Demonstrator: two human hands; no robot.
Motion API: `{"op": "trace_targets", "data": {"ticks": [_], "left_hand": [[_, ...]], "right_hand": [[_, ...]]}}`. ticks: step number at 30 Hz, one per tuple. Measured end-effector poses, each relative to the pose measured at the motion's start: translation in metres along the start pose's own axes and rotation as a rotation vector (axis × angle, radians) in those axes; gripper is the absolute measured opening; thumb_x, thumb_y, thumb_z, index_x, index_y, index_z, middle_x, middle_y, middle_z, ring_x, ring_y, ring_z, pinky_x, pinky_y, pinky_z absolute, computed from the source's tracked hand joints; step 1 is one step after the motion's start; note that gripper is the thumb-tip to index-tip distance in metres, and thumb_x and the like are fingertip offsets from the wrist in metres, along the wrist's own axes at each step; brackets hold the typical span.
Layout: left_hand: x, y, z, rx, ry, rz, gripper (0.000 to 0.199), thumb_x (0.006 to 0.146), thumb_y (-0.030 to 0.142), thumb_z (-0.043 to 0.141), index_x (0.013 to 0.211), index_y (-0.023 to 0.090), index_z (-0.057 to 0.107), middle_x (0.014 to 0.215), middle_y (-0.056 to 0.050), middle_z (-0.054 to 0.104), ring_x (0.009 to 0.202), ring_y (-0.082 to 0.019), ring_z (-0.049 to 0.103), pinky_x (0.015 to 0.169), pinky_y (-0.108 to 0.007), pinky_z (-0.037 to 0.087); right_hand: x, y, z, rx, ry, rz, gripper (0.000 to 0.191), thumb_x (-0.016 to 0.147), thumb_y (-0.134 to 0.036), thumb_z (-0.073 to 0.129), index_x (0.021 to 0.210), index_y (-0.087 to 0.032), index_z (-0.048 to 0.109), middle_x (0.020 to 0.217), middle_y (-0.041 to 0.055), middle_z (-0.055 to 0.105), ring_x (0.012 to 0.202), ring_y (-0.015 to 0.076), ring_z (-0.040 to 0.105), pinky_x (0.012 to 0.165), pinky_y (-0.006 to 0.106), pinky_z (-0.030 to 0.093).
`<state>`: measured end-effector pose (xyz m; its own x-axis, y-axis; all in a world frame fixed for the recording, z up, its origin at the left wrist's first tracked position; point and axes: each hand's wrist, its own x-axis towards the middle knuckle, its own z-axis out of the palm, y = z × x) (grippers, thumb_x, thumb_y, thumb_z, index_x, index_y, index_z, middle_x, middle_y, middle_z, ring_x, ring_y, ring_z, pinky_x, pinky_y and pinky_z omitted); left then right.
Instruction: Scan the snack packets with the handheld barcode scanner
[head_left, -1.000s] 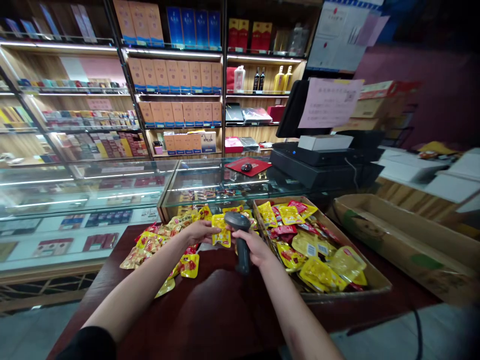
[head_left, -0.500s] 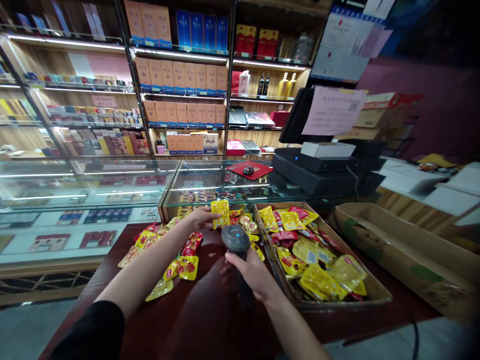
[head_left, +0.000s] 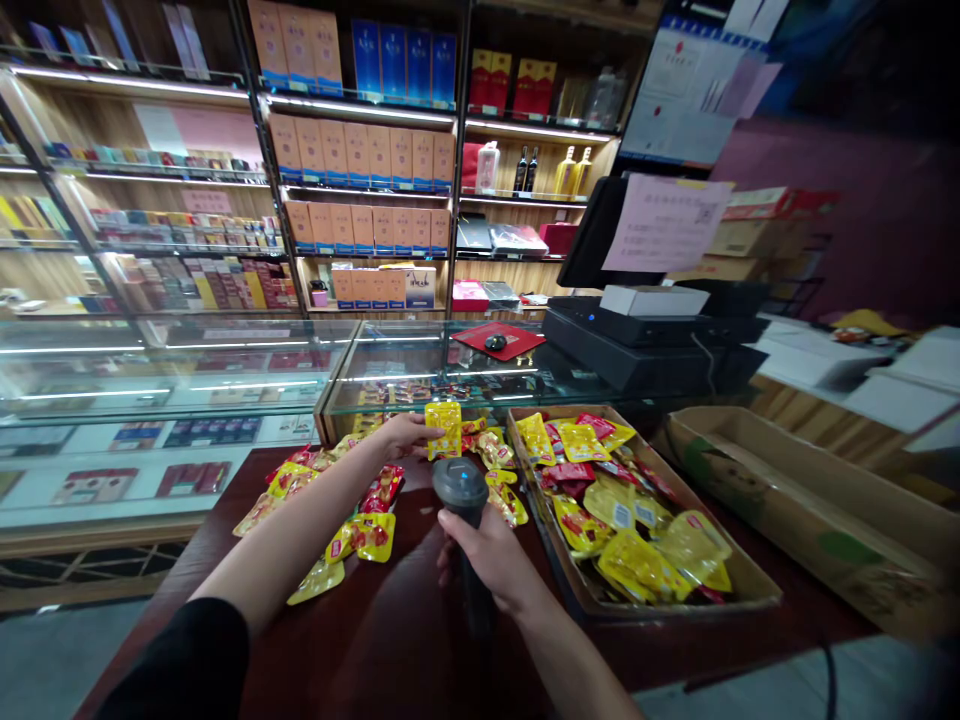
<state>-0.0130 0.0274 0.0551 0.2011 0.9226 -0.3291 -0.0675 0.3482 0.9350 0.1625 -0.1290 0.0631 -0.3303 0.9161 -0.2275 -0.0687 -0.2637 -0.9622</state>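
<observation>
Holds yellow packet [head_left: 444,430] in left grip [head_left: 405,437] and dark scanner [head_left: 459,485] in right grip [head_left: 487,555], above dark-red desk [head_left: 375,640] bearing shallow carton [head_left: 682,609] of red-and-yellow packets [head_left: 645,558].

The raised yellow snack packet [head_left: 444,430] is shiny, crinkled plastic film that catches the light. The barcode scanner [head_left: 460,484] is smooth, dark grey plastic with a soft sheen on its head. Beneath, the tabletop [head_left: 360,645] looks like dark red-brown wood, polished and reflective. The shallow tray [head_left: 675,608] is brown cardboard, the display counter [head_left: 420,352] glossy clear glass, the pink notice [head_left: 660,222] matt paper, and the black sleeve [head_left: 187,655] dull cloth.
</observation>
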Motion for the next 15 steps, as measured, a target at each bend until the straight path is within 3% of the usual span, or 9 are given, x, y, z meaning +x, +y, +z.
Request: {"op": "trace_targets", "data": {"ticks": [15], "left_hand": [[-0.007, 0.0052, 0.0053, -0.03, 0.066, -0.027, 0.032, 0.057, 0.014, 0.083, 0.086, 0.01, 0.071, 0.071, -0.01, 0.071, 0.055, -0.016, 0.065, 0.055, -0.026, 0.053]], "right_hand": [[-0.0012, -0.0021, -0.0005, 0.026, 0.004, 0.021, 0.038, 0.07, -0.05, 0.063, 0.083, -0.018, 0.047, 0.045, -0.0045, 0.055, 0.036, 0.0146, 0.053, 0.039, 0.027, 0.045]]}}
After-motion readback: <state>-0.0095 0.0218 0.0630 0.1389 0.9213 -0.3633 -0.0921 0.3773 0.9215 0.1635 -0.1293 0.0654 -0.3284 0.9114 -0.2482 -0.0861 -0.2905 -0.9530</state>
